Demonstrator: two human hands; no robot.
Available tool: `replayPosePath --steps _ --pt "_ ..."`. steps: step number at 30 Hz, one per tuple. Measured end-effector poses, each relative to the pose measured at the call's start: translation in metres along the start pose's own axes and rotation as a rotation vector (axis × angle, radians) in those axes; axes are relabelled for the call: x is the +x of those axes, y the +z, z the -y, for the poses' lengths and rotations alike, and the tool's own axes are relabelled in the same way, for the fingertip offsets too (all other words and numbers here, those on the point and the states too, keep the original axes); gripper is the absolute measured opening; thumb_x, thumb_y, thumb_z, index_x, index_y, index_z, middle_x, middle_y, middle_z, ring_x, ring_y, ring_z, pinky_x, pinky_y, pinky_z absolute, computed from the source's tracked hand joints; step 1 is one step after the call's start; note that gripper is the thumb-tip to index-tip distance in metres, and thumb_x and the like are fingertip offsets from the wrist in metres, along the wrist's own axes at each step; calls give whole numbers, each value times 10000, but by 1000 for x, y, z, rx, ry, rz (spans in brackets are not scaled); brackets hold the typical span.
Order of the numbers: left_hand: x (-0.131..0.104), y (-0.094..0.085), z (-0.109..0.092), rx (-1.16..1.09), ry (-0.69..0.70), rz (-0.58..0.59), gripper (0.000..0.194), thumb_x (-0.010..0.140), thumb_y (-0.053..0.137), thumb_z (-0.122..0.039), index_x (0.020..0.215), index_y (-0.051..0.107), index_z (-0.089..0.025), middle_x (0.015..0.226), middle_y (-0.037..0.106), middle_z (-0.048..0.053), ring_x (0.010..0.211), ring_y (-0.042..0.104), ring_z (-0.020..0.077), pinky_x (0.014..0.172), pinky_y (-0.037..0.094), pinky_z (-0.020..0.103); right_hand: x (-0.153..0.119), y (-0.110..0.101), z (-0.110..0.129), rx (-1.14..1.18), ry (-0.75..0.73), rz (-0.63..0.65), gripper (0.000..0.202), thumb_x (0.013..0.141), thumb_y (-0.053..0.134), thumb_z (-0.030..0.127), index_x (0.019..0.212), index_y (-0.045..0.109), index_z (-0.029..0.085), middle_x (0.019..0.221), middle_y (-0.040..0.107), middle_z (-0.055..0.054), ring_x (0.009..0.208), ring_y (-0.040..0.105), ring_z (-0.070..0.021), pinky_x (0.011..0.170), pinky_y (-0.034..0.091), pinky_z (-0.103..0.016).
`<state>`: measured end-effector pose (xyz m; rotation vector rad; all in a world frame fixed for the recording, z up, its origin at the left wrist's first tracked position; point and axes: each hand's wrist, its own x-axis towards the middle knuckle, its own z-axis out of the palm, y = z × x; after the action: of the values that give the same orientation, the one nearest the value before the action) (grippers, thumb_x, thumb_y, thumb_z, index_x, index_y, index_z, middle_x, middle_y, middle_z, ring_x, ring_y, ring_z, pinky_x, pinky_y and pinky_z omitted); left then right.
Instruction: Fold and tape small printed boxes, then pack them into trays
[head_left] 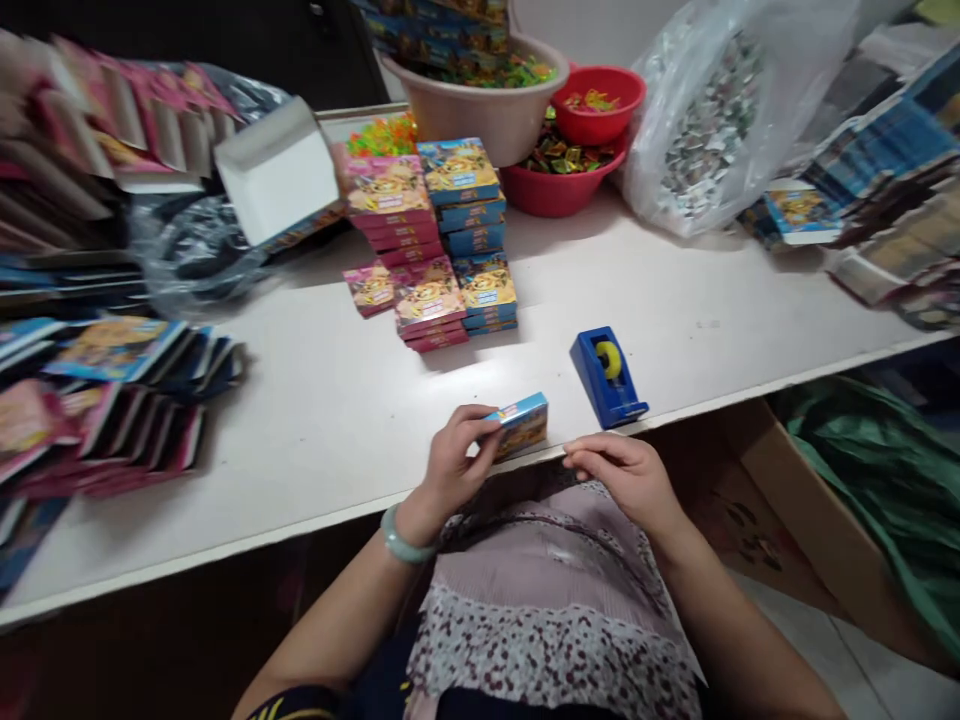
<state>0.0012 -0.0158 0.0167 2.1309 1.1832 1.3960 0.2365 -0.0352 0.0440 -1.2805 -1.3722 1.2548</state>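
Near the table's front edge, my left hand (459, 455) grips a small blue printed box (523, 424) by its left end, standing it on edge. A pale bangle circles that wrist. My right hand (616, 470) is to the right of the box, apart from it, thumb and fingertips pinched together; whatever lies between them is too small to make out. Just beyond this hand sits a blue tape dispenser (604, 385) with a yellow-cored roll (609, 358). Stacks of pink boxes (427, 290) and blue boxes (486, 285) stand farther back.
A beige tub (480, 115), red basins (555, 190) and a clear plastic bag of small packets (697, 150) line the back. Folded cartons (142, 420) crowd the left; more blue cartons (892, 150) lie at right. An open white-lined box (281, 175) rests behind the left piles.
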Motion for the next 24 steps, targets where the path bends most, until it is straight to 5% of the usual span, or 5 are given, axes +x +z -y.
replayPosePath --steps 5,10,17,20,24 --pt "8 -9 -5 182 105 161 535 913 515 -149 1420 376 -250 970 621 67 799 602 154 654 519 255 28 48 14 215 112 95 349 750 736 438 1028 760 229 746 732 -21 592 639 -151 615 590 -328" --pt "14 -14 2 261 173 316 462 938 444 -168 1392 443 -253 997 599 85 807 608 160 648 522 263 43 53 1 104 104 64 607 782 683 443 1327 572 199 747 713 1 526 581 -131 554 537 -294" --pt "24 -16 12 -39 6 135 304 935 483 -158 1197 621 -225 981 629 78 874 622 155 738 542 291 53 31 -8 -619 -39 15 567 787 662 555 1232 643 203 665 627 -17 625 593 -209 588 468 -321" --pt "34 -32 17 -186 -241 -51 209 923 567 -249 1100 670 -208 998 670 79 915 640 172 818 540 317 64 33 -15 -380 -69 111 471 763 651 634 966 698 211 854 677 -79 748 637 -231 616 510 -335" --pt "41 -69 28 -469 -365 -208 441 880 642 -404 1274 561 -223 1232 630 115 1058 638 211 901 529 334 103 43 -7 -130 -46 33 517 745 687 612 1050 618 200 761 647 -37 636 614 -192 570 515 -331"
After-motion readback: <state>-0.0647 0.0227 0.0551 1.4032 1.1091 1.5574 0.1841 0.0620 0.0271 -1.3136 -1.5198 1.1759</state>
